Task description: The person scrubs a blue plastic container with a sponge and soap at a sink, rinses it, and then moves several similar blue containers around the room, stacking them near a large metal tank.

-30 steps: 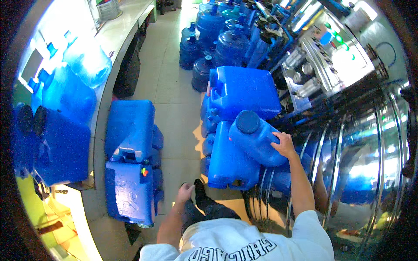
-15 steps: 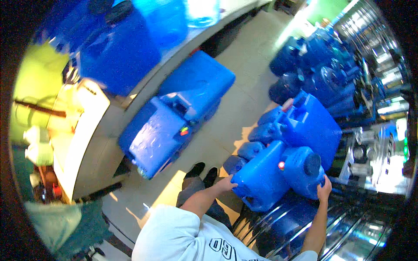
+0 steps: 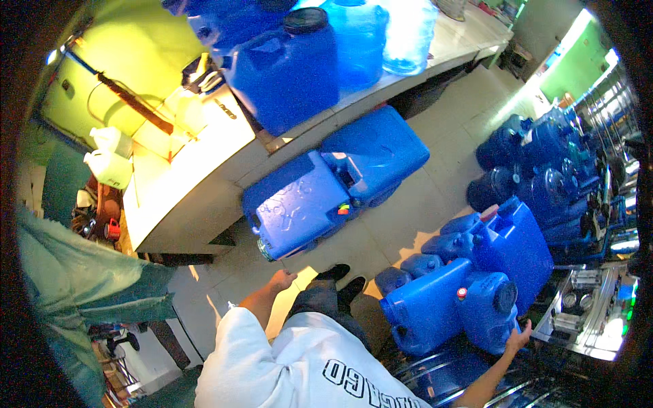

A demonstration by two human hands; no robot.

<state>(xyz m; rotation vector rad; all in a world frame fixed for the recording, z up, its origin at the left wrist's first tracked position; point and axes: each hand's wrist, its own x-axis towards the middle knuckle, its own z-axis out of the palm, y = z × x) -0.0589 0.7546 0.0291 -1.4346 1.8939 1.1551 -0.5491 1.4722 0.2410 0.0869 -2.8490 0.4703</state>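
My left hand (image 3: 280, 279) hangs over the floor beside my dark trousers, apart from any container; its fingers look loosely stretched, with nothing seen in them. At the right, my right hand (image 3: 520, 337) has its fingers apart beside a rounded blue jug (image 3: 484, 309) with a dark cap and a small red-and-white spout cap. Whether it still touches the jug's side is hard to tell. A rectangular blue jerrycan (image 3: 428, 306) leans next to that jug. Behind them stands a larger blue jerrycan (image 3: 520, 248), with several smaller blue containers (image 3: 422, 264) to its left.
Two large blue jerrycans (image 3: 292, 200) (image 3: 381, 153) lie on the tiled floor along a white counter (image 3: 197, 197). More blue containers (image 3: 286, 81) stand on it. Several dark blue round bottles (image 3: 544, 183) crowd the far right by metal racks. Green cloth (image 3: 81, 292) hangs at left.
My left hand has left the rectangular jerrycan and swung left to my side. My right hand's fingers have spread beside the rounded jug. The view has turned left.
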